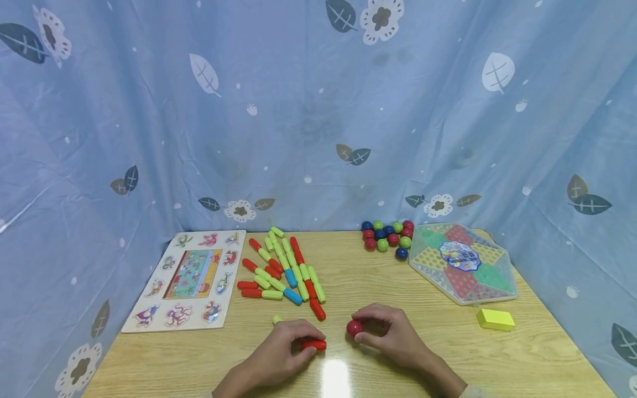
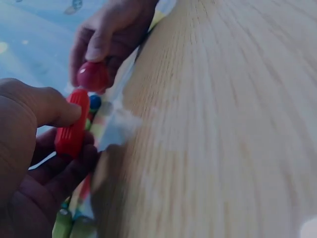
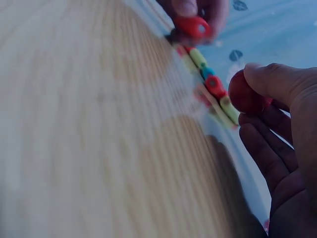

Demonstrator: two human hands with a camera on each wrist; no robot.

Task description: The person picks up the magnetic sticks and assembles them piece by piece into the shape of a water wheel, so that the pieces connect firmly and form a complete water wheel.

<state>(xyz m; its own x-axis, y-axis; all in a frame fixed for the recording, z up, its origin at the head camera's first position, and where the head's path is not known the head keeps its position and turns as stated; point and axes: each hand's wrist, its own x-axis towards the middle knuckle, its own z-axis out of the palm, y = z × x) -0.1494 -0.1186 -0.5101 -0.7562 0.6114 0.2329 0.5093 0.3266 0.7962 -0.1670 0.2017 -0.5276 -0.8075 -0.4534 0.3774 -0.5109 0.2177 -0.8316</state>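
My left hand (image 1: 286, 354) pinches a red jump-rope-bead-like plastic tube (image 1: 314, 345) between thumb and fingers; the left wrist view shows its ribbed side (image 2: 73, 124). Facing it, my right hand (image 1: 390, 334) pinches a dark red ball (image 1: 354, 328), glossy in the right wrist view (image 3: 245, 94). A small gap separates tube and ball. Beyond the left hand lie several red, yellow-green and blue tubes (image 1: 304, 273), some joined end to end in rows. A yellow-green piece (image 1: 277, 319) sits just behind the left hand, partly hidden by it.
A wooden picture puzzle board (image 1: 233, 282) lies at the left. Several red, blue and green balls (image 1: 382, 245) cluster at the back right, beside a hexagonal Chinese-checkers-like box (image 1: 463, 262). A yellow block (image 1: 495, 319) lies nearer on the right. A blue curtain (image 1: 308, 110) surrounds the table (image 1: 537, 365).
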